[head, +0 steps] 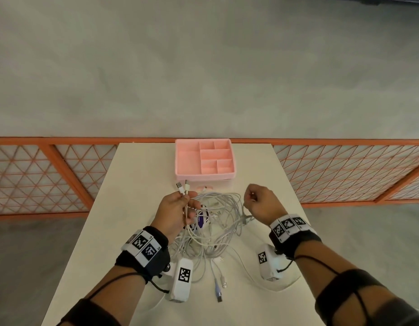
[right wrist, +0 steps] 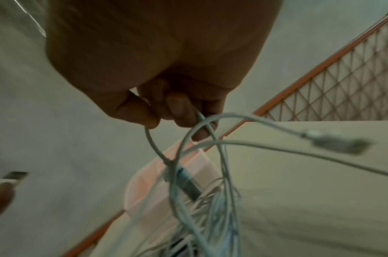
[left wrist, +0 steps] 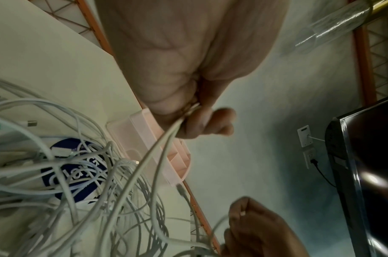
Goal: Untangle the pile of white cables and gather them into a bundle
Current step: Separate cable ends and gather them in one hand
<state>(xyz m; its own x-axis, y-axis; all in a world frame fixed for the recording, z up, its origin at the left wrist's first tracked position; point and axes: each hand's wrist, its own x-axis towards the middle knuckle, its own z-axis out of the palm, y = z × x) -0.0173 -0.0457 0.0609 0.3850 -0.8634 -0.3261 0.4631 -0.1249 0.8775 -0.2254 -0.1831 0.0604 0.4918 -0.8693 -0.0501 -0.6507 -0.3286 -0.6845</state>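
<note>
Right wrist view blurs the white cables (right wrist: 202, 200) below the hands' grip

Label (head: 202, 220) under cables (head: 218, 222): print partly covered, unreadable. Left hand (head: 178, 214): held strands hidden inside fist. Right hand (head: 262, 203): grip point hidden behind knuckles. Plug (right wrist: 340, 141): blurred, type unclear. Screen (left wrist: 369, 173): cut by frame edge. Forearms: cut at bottom edge, head view.

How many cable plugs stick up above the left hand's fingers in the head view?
2: both plugs stand side by side above the left hand; others may be hidden inside the grip.
</note>
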